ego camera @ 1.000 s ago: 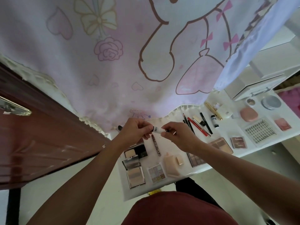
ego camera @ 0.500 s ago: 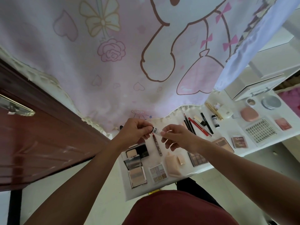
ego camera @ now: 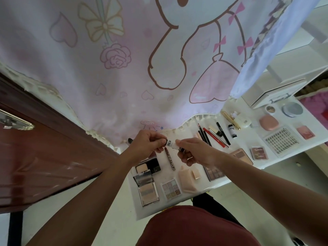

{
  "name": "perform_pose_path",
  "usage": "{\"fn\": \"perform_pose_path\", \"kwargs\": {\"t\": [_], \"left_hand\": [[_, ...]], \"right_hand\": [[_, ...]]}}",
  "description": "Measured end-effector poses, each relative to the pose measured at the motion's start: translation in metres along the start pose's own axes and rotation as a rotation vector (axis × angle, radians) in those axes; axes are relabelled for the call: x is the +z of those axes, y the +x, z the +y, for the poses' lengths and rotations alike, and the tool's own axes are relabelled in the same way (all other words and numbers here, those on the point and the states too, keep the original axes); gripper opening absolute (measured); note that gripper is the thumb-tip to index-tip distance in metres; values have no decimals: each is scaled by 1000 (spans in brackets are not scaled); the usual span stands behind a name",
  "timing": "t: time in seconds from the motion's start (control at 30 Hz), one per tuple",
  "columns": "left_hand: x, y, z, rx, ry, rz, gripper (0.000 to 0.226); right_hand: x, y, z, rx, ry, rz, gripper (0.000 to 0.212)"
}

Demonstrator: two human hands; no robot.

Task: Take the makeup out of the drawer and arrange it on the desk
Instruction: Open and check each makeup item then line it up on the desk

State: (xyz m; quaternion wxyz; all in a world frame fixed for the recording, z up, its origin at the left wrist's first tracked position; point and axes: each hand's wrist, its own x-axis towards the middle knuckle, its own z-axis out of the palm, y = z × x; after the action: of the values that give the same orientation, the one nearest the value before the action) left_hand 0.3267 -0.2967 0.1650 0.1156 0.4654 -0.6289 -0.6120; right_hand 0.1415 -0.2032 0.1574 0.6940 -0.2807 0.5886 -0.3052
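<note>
Your left hand pinches the small white tube at its black end, your right hand pinches the other end, tube held above the desk, brown lettered tube lying just beneath the grip, pencils beyond your right knuckles.

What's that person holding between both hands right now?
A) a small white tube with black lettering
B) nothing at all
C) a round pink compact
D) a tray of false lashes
A: the left hand and the right hand each pinch one end of the small white tube, held up above the desk.
</note>
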Motion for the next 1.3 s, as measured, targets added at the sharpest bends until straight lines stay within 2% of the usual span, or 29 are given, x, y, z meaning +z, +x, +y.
{"fn": "perform_pose_path", "kwargs": {"t": [0.1,0.23,0.3,0.4,0.53,0.7,0.9,1.1,1.3], "left_hand": [[1,1,2,-4,6,-3,10],[0,2,0,-14,11,-4,10],[0,3,0,-13,3,0,10],[-1,3,0,-15,5,-4,10],[-2,5,-1,-21,8,-5,9],[-4,7,-4,-17,19,-17,10],[-4,9,-4,-26,3,-11,10],[0,17,-8,-64,12,-10,10],[0,26,-3,-50,8,9,11]], "right_hand": [[-2,0,1,31,-5,8,43],[-4,0,0,-6,-14,-11,17],[-5,1,0,-23,-8,-4,14],[-4,1,0,-1,11,-16,21],[-3,4,1,49,51,-19,44],[-3,6,0,-20,-3,-19,14],[-5,9,2,-36,-24,22,24],[-15,13,9,-158,-286,136,10],[-28,15,14,-196,-345,195,9]]}}
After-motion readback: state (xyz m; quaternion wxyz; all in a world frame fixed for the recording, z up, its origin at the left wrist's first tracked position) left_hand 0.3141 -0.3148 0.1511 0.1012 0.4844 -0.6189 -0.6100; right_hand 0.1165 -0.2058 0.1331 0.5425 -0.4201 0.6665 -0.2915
